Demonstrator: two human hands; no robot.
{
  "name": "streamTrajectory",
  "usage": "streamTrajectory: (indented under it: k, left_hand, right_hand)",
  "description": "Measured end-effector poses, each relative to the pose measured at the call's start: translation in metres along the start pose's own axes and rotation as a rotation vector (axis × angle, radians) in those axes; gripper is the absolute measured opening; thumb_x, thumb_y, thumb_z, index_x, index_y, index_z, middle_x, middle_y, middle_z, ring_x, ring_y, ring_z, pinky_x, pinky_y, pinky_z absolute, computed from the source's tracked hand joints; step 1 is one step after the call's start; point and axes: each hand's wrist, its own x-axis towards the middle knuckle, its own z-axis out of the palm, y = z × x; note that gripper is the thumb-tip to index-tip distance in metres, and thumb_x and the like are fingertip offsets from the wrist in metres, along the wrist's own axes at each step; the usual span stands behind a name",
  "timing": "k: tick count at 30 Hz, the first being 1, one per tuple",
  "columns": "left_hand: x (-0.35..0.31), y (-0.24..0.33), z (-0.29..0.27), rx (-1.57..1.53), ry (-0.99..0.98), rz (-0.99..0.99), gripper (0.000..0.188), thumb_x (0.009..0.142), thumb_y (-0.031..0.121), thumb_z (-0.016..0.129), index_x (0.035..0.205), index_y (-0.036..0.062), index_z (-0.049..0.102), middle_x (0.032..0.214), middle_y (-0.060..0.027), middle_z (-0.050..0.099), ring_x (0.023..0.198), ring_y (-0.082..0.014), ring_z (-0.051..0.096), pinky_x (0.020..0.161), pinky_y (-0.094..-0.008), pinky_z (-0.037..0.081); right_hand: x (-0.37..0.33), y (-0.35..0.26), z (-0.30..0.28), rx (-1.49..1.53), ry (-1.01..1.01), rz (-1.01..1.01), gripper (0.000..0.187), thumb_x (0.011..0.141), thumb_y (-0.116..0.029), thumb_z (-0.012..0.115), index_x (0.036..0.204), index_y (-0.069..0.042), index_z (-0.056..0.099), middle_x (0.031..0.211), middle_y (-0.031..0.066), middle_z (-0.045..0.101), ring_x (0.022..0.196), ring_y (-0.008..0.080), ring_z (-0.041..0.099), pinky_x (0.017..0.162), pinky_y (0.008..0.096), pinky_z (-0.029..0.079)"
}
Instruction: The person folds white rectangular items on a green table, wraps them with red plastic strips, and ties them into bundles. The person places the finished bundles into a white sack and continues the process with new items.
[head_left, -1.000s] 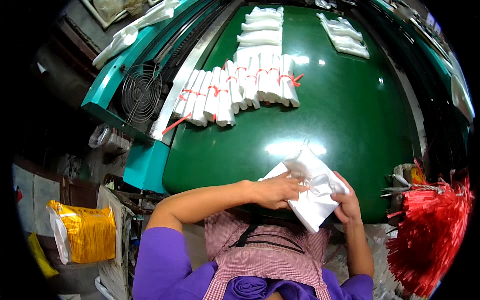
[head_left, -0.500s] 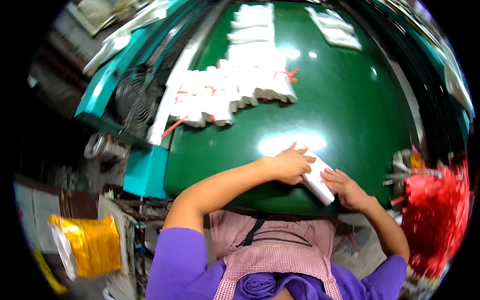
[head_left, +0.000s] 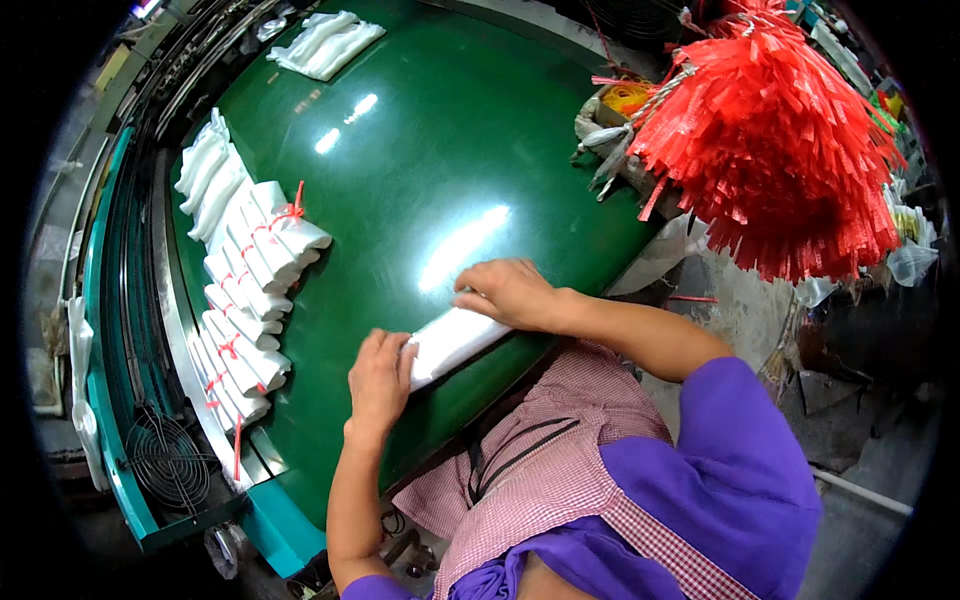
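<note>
A folded white bundle of bags point(head_left: 455, 338) lies on the green table point(head_left: 420, 150) near its front edge. My left hand point(head_left: 380, 378) grips the bundle's near-left end with the fingers curled over it. Palm down, my right hand point(head_left: 512, 292) presses on the bundle's far-right end. Both forearms come in from the lower part of the view, over a checked apron and purple sleeves.
A row of white bundles tied with red strips point(head_left: 245, 290) lies along the table's left side. More white stacks point(head_left: 325, 42) sit at the far end. A big bunch of red plastic strips point(head_left: 780, 150) hangs at the right. A wire fan guard point(head_left: 165, 462) sits at lower left.
The view has swung round. The loose white bag held up in both hands now lies folded into a narrow bundle on the table, pressed under both hands.
</note>
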Motion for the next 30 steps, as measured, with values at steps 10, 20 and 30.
streamTrajectory:
  k: [10,20,30]
  left_hand:
    - [0.019,0.016,0.022,-0.366,-0.141,0.047,0.034,0.075,0.020,0.073,0.101,0.0007,0.062,0.082,-0.0145,0.056,0.075,-0.0295,0.056,0.068,-0.0361,0.045]
    - [-0.060,0.013,0.040,-1.462,0.029,-0.357,0.030,0.086,0.012,0.063,0.109,-0.0038,0.054,0.095,-0.0094,0.062,0.081,-0.0142,0.059,0.074,-0.0284,0.049]
    - [-0.050,-0.030,-0.004,-1.268,0.098,-0.337,0.032,0.086,0.015,0.061,0.109,-0.0069,0.058,0.098,-0.0088,0.064,0.082,-0.0156,0.062,0.075,-0.0291,0.050]
  right_hand:
    - [-0.089,0.037,-0.045,1.441,0.775,0.484,0.070,0.093,-0.044,0.055,0.134,0.006,0.030,0.119,0.0205,0.054,0.098,0.0241,0.061,0.075,0.0337,0.053]
    - [-0.015,0.031,0.024,0.144,0.179,-0.046,0.020,0.084,-0.014,0.049,0.092,-0.005,0.066,0.080,0.0174,0.065,0.075,0.0352,0.064,0.065,0.0466,0.050]
    - [-0.065,-0.046,0.007,0.122,-0.577,-0.198,0.012,0.080,-0.011,0.059,0.088,-0.004,0.064,0.094,0.0176,0.064,0.089,0.0328,0.063,0.072,0.0437,0.050]
